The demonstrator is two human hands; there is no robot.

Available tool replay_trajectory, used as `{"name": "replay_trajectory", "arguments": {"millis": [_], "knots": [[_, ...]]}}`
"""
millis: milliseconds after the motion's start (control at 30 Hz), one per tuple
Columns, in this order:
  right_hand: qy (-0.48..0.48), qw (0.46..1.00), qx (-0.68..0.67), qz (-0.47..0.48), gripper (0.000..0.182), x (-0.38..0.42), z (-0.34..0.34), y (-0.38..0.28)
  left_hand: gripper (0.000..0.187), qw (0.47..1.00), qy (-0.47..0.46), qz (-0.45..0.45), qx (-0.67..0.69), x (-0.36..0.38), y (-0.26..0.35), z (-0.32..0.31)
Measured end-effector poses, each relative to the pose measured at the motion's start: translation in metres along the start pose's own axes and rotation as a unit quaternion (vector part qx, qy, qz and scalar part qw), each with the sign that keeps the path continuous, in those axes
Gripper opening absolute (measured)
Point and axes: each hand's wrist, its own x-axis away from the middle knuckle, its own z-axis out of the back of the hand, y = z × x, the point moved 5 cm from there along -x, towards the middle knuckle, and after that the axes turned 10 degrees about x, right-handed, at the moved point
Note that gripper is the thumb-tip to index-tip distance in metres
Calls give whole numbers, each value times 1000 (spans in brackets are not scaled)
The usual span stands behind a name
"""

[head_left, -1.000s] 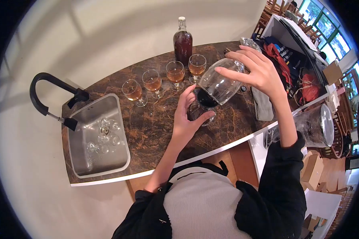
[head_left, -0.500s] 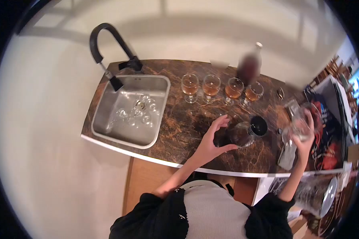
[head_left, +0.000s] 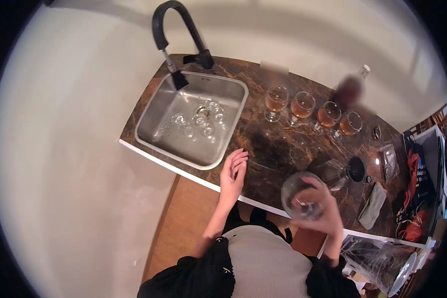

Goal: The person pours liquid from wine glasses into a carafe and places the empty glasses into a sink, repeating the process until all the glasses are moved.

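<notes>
My right hand (head_left: 328,218) is closed around a clear round glass vessel (head_left: 294,191), held above the counter's front edge. The vessel is smeared by motion, and its exact kind does not show. My left hand (head_left: 235,171) is empty by the sink's front right corner, its fingers loosely stretched. Just beyond my right hand is a clear carafe (head_left: 335,174) with a dark round top (head_left: 356,169). Several stemmed glasses (head_left: 302,105) of amber drink form a row farther back.
Left of my hands, the steel sink (head_left: 244,94) holds several small clear round things (head_left: 199,119) under a black faucet (head_left: 179,15). A blurred dark bottle (head_left: 351,90) stands behind the glasses. A grey cloth (head_left: 372,206), a clear packet (head_left: 389,161) and bags (head_left: 416,231) are at right.
My left hand has left the carafe and moved toward the sink. My right hand has brought the clear vessel from the far right to the front middle. The view has shifted.
</notes>
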Motion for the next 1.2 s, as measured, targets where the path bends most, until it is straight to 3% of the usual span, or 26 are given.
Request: {"name": "replay_trajectory", "arguments": {"millis": [200,233,333,533,600,733,800,867,1133,1200], "knots": [[-62,978,-194,53,75,-132,-136,12,33,990,134,-37,-7,-17,20,117],[-87,967,-240,25,69,-153,-159,6,32,985,159,-60,-17,-19,26,139],[-83,970,-226,39,65,-220,-230,-10,32,973,214,-80,-23,-25,50,207],[-202,942,-251,-96,62,-367,-356,-46,31,955,290,-58,-29,-32,66,331],[-183,916,-337,-116,61,-421,-387,-47,31,953,301,-42,-18,-35,79,348],[-269,797,-482,-247,60,-518,-409,-18,31,951,303,-34,-44,-44,95,369],[-333,668,-606,-275,56,-568,-416,11,32,949,311,-33,-38,-44,94,380],[-323,587,-673,-313,55,-599,-413,31,32,946,320,-32,-40,-45,94,389],[-68,436,-728,-525,68,-625,-408,96,32,938,345,0,-36,-53,81,420],[-39,471,-714,-517,66,-628,-414,111,32,938,344,5,-37,-58,79,423]]}}
